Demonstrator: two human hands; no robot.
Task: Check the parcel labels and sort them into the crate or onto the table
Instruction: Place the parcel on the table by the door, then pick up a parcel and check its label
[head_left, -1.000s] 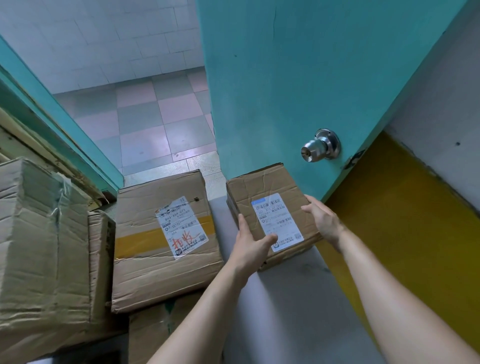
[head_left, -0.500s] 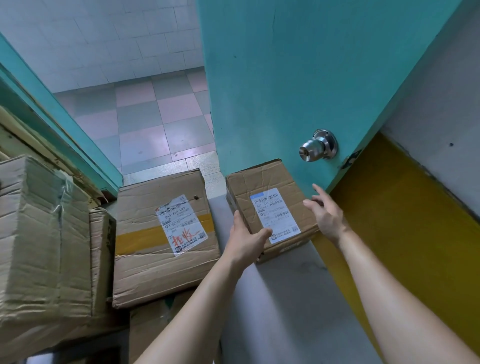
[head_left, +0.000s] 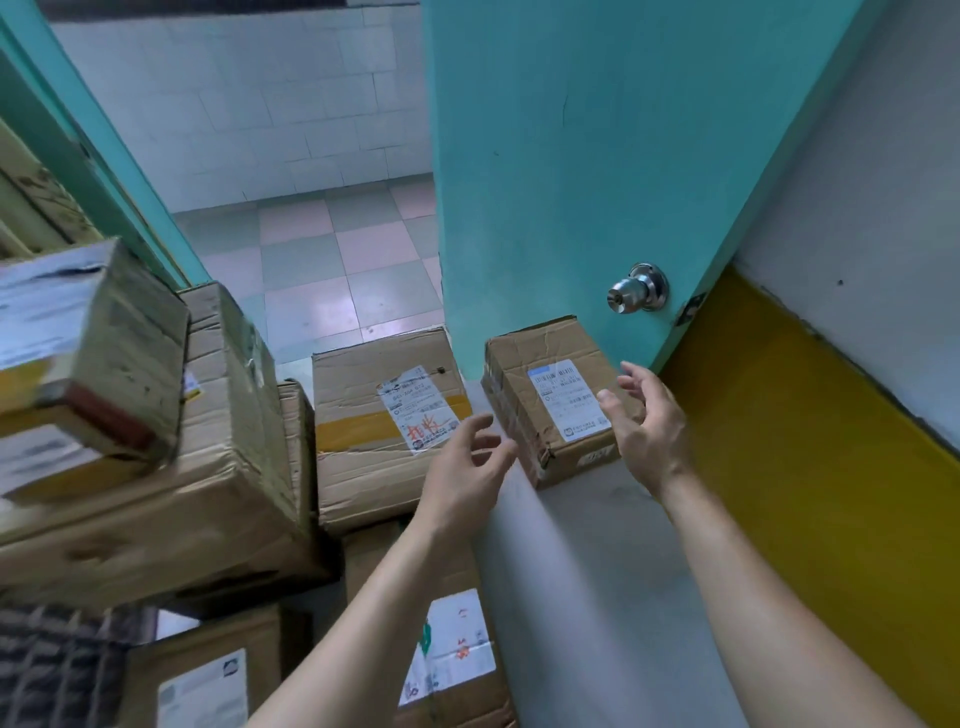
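Observation:
A small cardboard parcel (head_left: 530, 384) with a white label sits on the grey table (head_left: 597, 571), pushed against the teal door. My left hand (head_left: 465, 467) hovers just left of it, fingers spread and loosely bent, holding nothing. My right hand (head_left: 649, 421) hangs over the parcel's right edge, fingers relaxed, apart from the box. A larger parcel (head_left: 363, 452) with a yellow tape band and a label marked in red lies to the left of the table.
More cardboard boxes are stacked at the left (head_left: 156, 467), one blurred box (head_left: 88, 353) on top. Two labelled parcels (head_left: 447, 649) lie below, beside a dark crate (head_left: 57, 670). The teal door with its metal knob (head_left: 636, 288) stands behind; a yellow wall panel (head_left: 805, 467) is right.
Both hands have let go of the small parcel and drawn back from it with fingers spread. The view has tilted down and left, showing more boxes.

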